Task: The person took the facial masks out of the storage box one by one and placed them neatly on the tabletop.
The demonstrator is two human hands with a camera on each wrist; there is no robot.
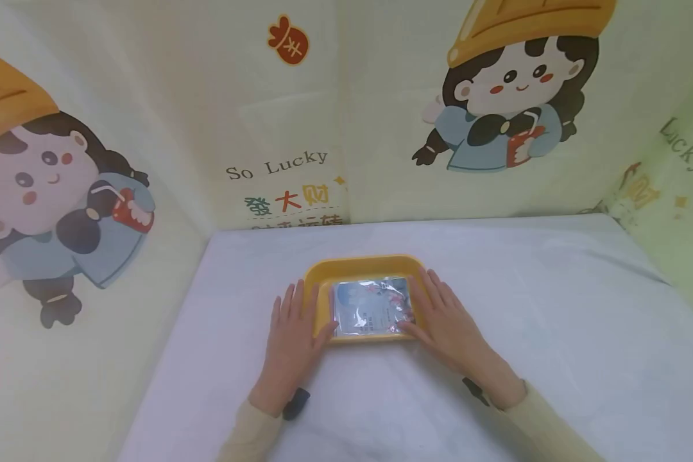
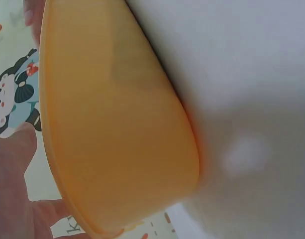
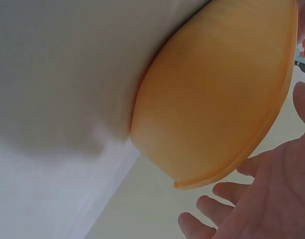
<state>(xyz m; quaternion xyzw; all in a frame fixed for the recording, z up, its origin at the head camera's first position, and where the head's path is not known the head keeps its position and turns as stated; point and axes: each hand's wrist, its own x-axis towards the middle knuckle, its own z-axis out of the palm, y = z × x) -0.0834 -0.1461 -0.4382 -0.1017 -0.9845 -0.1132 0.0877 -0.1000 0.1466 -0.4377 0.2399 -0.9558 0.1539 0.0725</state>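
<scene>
Beige sleeves (image 1: pixel 251 428) lead to our left hand (image 1: pixel 293 343) and right hand (image 1: pixel 453 328), fingers outstretched along the side edges of the yellow tray (image 1: pixel 364 259). Inside, toward its near edge, lies the glossy packet (image 1: pixel 371 308); if we push unevenly, it could slide.

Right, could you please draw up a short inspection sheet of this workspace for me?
Surface: white cover, slightly wrinkled towards the right.
Job's things: a yellow tray rests on the cover; a shiny, clear-wrapped packet with a blue and pink print lies inside it.
Clutter: nothing seen.
Hands: left hand at the tray's left side, right hand at its right; fingers extended, thumbs reaching over the near corners.
Cables: nothing seen.
Surroundings: cream backdrop with cartoon figures and lettering.
</scene>
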